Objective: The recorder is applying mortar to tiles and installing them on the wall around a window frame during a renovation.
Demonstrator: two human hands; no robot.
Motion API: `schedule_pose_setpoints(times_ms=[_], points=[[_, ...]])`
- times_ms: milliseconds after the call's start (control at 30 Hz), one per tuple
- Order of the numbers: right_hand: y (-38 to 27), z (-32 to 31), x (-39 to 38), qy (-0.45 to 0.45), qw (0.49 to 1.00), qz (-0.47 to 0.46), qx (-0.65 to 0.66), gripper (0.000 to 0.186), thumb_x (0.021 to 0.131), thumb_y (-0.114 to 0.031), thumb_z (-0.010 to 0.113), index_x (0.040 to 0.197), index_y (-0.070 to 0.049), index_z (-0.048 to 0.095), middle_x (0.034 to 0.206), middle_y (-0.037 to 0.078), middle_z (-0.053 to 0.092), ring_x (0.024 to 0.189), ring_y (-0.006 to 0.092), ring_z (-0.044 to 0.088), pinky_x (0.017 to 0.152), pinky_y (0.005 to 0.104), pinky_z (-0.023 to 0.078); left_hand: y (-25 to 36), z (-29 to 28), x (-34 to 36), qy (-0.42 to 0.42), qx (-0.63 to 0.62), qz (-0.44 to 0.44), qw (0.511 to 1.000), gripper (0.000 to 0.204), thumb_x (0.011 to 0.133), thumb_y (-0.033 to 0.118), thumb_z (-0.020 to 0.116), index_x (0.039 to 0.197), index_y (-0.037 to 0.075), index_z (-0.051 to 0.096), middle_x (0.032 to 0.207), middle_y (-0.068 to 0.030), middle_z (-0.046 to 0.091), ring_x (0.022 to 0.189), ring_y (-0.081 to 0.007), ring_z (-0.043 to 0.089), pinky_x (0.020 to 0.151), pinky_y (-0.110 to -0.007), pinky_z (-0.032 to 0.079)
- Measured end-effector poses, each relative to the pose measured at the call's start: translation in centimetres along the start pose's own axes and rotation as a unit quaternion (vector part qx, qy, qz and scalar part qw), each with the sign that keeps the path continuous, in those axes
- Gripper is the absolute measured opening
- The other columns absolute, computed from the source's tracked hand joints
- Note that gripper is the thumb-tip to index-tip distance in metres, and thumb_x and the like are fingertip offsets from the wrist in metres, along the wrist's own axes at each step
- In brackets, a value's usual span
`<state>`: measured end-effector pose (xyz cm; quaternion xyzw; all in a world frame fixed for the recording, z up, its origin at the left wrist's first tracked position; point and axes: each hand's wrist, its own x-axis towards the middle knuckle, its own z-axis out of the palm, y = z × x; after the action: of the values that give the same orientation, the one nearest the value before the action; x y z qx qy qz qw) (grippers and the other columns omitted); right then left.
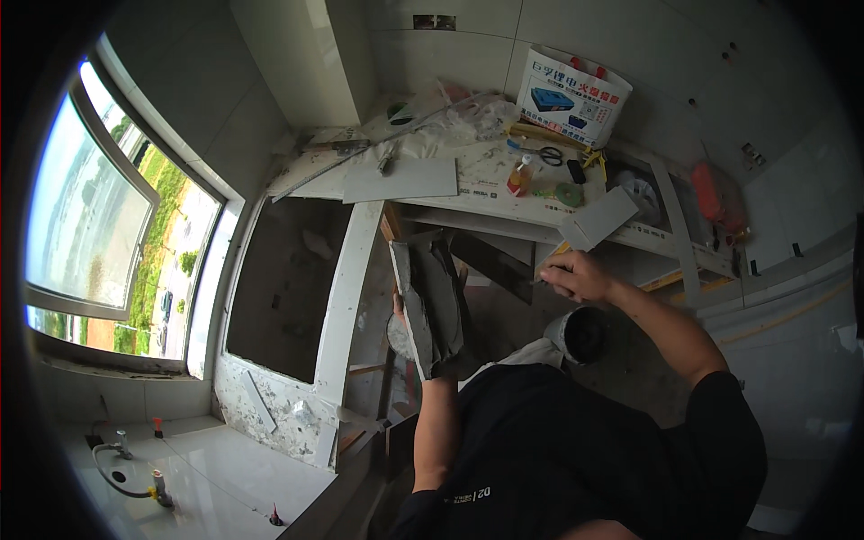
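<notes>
My left hand (397, 304), mostly hidden, holds up a narrow light-edged tile piece (403, 315) in the middle of the view, with thick, uneven grey mortar (436, 310) on its face. My right hand (574, 277) is closed on the handle of a trowel, whose long dark, mortar-stained blade (490, 263) points up and left, just beside the coated piece. A dark bucket (583, 335) with grey material inside stands below my right hand.
Ahead, a counter (490, 198) bears two loose tiles (400, 180), scissors (549, 156), a bottle (519, 176), a printed bag (569, 94) and plastic sheeting. A dark opening (283, 288) is at left, beside an open window (90, 225). Pipe fittings (160, 490) stick up at lower left.
</notes>
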<state>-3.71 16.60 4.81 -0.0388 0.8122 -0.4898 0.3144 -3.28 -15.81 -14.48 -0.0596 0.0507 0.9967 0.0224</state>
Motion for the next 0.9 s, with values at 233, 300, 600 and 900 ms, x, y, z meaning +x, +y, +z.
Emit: schedule_pose_setpoints(times_ms=[233, 300, 600, 900], points=[[6.8, 3.6, 3.7, 0.218, 0.969, -0.119, 0.010, 0.034, 0.115, -0.032, 0.068, 0.102, -0.002, 0.075, 0.066, 0.005, 0.064, 0.055, 0.0141, 0.060, 0.054, 0.0354, 0.048, -2.2, 2.1, -0.8, -0.012, 0.169, -0.019, 0.985, 0.078, 0.113, 0.069, 0.050, 0.167, 0.013, 0.054, 0.166, -0.0145, 0.059, 0.145, -0.0316, 0.060, 0.123, -0.048, 0.049], [5.3, 4.1, 4.3, 0.312, 0.925, -0.197, -0.089, 0.039, 0.109, -0.038, 0.072, 0.098, -0.001, 0.074, 0.073, 0.019, 0.071, 0.064, 0.0368, 0.073, 0.064, 0.0506, 0.055, -2.1, 1.4, -0.3, -0.087, 0.096, -0.042, 0.991, 0.070, 0.117, 0.060, 0.047, 0.169, 0.014, 0.051, 0.169, -0.0133, 0.055, 0.151, -0.0300, 0.056, 0.130, -0.050, 0.041], [2.9, -3.7, 2.9, 0.323, 0.901, -0.109, -0.269, 0.037, 0.107, -0.040, 0.072, 0.093, -0.005, 0.075, 0.074, 0.020, 0.073, 0.074, 0.0443, 0.075, 0.067, 0.0549, 0.057, -4.1, 9.2, -2.1, -0.145, -0.057, -0.094, 0.983, 0.070, 0.119, 0.053, 0.044, 0.178, 0.016, 0.040, 0.183, -0.0087, 0.041, 0.165, -0.0276, 0.041, 0.139, -0.059, 0.024], [-0.9, -4.3, 3.9, 0.312, 0.866, -0.083, -0.382, 0.039, 0.106, -0.042, 0.073, 0.097, -0.004, 0.077, 0.079, 0.020, 0.075, 0.078, 0.0449, 0.075, 0.072, 0.0553, 0.059, -4.0, 7.5, -3.0, -0.055, -0.013, -0.096, 0.994, 0.075, 0.115, 0.058, 0.052, 0.177, 0.018, 0.041, 0.180, -0.0124, 0.044, 0.161, -0.0320, 0.047, 0.140, -0.065, 0.023]])
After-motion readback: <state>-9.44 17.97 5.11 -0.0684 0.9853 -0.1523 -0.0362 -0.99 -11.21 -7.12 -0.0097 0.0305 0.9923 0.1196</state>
